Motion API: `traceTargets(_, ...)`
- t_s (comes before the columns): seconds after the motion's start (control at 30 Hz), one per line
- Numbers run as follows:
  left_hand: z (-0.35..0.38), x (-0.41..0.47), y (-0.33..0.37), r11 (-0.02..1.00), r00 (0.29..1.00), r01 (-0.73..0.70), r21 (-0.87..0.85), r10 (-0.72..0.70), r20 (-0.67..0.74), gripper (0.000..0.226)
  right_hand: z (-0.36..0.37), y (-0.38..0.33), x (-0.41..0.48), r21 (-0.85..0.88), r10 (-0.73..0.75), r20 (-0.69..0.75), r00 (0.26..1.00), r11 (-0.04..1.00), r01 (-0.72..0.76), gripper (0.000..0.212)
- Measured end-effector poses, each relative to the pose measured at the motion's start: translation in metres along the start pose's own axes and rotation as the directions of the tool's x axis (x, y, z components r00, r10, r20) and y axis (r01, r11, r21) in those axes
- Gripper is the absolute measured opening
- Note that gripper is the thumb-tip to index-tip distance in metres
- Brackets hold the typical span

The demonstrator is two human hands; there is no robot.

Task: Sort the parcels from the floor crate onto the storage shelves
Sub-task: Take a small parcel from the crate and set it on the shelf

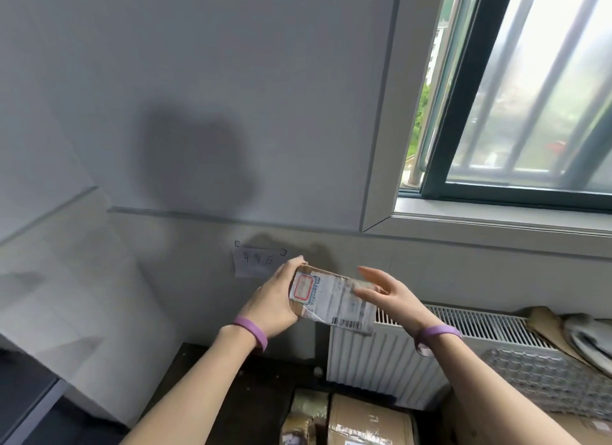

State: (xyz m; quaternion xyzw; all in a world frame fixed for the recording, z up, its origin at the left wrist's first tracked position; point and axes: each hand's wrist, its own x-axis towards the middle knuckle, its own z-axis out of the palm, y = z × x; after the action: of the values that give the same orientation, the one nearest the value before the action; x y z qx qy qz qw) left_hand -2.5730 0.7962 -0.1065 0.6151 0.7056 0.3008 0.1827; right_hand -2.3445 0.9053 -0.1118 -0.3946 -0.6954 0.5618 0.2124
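Parcel is mid-frame, held up in front of the wall. Your left grip clamps its left end. Your right grip is flat-fingered at the right end, clasping nothing. It reads as light, stiff cardboard. The tape and label look slick, so hold the short ends, not the faces.

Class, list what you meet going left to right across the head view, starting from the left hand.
left hand → parcel → right hand → bubble wrap
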Motion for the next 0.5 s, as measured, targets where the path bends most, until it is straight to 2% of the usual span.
traceTargets(0.1,0.007,-0.008,-0.014,0.962,0.978,0.099,-0.253,-0.142,-0.156,0.084,0.026,0.001,0.000,0.099,-0.017,-0.141,0.990,0.995,0.031,0.072)
traceTargets(0.2,0.009,-0.014,-0.024,0.904,0.892,0.086,-0.420,-0.257,-0.371,0.080,0.069,-0.004,0.000,0.179,-0.054,-0.140,0.989,0.981,0.079,0.071)
traceTargets(0.27,0.001,-0.022,-0.029,0.911,0.847,0.063,-0.407,-0.264,-0.461,0.082,0.098,-0.014,0.003,0.225,-0.127,-0.070,0.989,0.964,0.139,0.063)
traceTargets(0.4,-0.015,-0.055,-0.037,0.926,0.897,0.085,-0.368,-0.232,-0.376,0.102,0.138,-0.043,0.011,0.295,-0.304,0.087,0.949,0.918,0.267,0.060)
traceTargets(0.5,-0.027,-0.085,-0.038,0.939,0.868,0.128,-0.320,-0.262,-0.421,0.103,0.151,-0.062,0.012,0.279,-0.419,0.248,0.874,0.895,0.350,0.068)
